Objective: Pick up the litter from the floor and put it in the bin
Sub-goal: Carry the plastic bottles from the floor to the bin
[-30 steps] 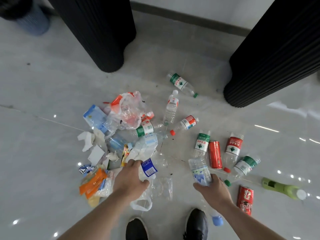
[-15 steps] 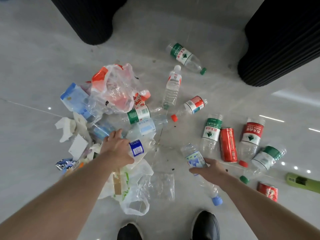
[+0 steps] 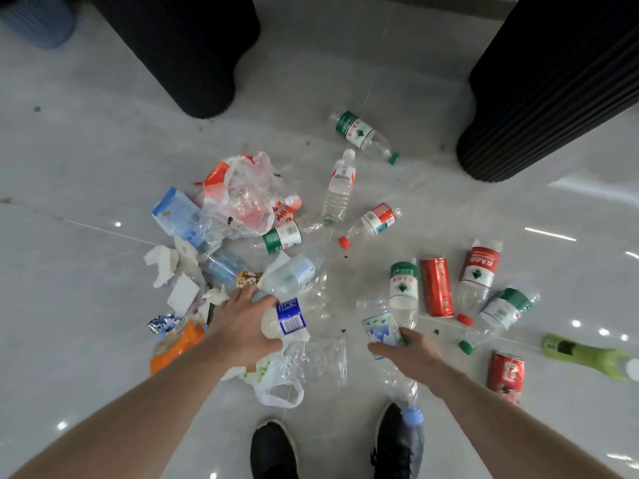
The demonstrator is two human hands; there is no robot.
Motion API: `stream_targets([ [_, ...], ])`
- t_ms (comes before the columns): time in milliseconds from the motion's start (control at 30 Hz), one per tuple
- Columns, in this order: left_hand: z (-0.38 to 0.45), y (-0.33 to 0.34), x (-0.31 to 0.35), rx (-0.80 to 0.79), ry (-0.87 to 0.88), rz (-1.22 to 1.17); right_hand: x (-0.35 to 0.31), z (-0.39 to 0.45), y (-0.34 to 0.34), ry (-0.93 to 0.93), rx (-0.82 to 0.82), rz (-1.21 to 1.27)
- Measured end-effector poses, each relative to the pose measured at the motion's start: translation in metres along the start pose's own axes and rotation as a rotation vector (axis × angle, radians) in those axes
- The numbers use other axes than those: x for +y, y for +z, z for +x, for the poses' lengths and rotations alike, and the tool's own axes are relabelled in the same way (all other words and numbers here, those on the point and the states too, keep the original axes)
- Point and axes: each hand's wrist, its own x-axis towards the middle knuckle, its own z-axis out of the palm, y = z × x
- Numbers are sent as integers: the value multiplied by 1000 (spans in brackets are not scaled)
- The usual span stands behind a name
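Almost all of the task is left. Litter still covers the floor: bottles, two red cans, plastic bags, tissues and wrappers lie scattered in front of the person's shoes, and nothing seen here has reached a bin. A blue ribbed container at the top left edge may be the bin; I cannot tell.

The left hand curls its fingers over a clear bottle with a blue label at the near side of the heap. That bottle lies flat, its long axis running left to right; its ends are unclear.

The right hand closes round a crushed clear bottle with a pale blue label. Its long axis runs roughly towards the person, the blue cap pointing at the right shoe.
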Motion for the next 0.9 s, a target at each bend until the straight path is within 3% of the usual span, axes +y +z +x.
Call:
stream_targets([
  [300,-228,-78,67,-125,-233,-265,-33,-253,-60,1,-116,-116],
  [533,-407,-146,118,-90,-406,-565,-55,-433,-121,-93,-125,-171],
  [700,-499,-156,138,-31,-471,-779,-42,-519,-141,-160,-69,-285],
  [900,-575,-146,152,-36,-456,-835,-3,-591,-140,-231,-10,-417],
])
